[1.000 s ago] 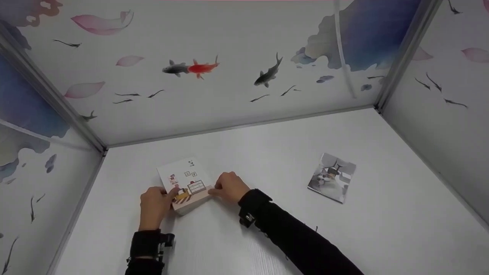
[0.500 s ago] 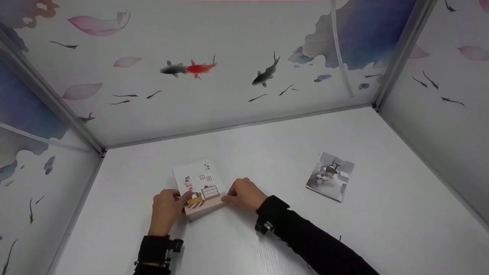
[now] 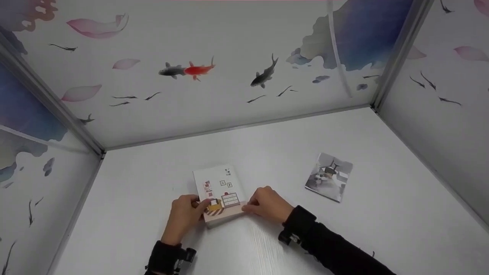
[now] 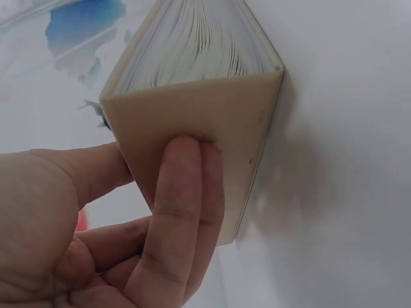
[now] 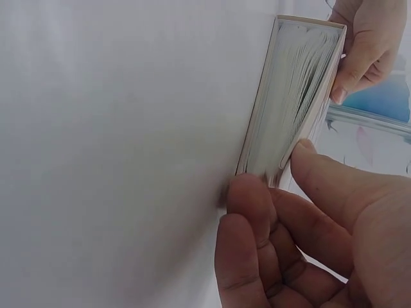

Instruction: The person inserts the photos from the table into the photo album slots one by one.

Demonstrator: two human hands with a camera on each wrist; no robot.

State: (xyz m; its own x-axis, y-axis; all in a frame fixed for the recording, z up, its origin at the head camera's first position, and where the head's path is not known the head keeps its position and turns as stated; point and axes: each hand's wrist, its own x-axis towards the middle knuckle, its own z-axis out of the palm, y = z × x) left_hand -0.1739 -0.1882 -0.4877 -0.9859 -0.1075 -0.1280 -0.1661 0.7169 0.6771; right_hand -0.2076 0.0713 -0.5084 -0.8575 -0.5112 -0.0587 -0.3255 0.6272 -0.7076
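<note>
A small, thick photo album [image 3: 217, 191] with a white illustrated cover is held between both hands on the white table. My left hand [image 3: 185, 214] grips its left side, thumb on the cover. In the left wrist view, fingertips [image 4: 183, 154] press against the beige spine [image 4: 237, 122]. My right hand [image 3: 267, 204] pinches the near right corner, with the thumb [image 5: 314, 170] at the cover's edge and the fingers bent by the page edges [image 5: 282, 109]. The cover lies closed over wavy pages.
A second flat book [image 3: 329, 177] with a grey picture cover lies on the table [image 3: 382, 214] to the right. White wall panels [image 3: 229, 34] printed with fish and petals stand at the back and both sides.
Both hands have moved the photo album to the right and slightly nearer, keeping the same hold. The grey book stays where it was.
</note>
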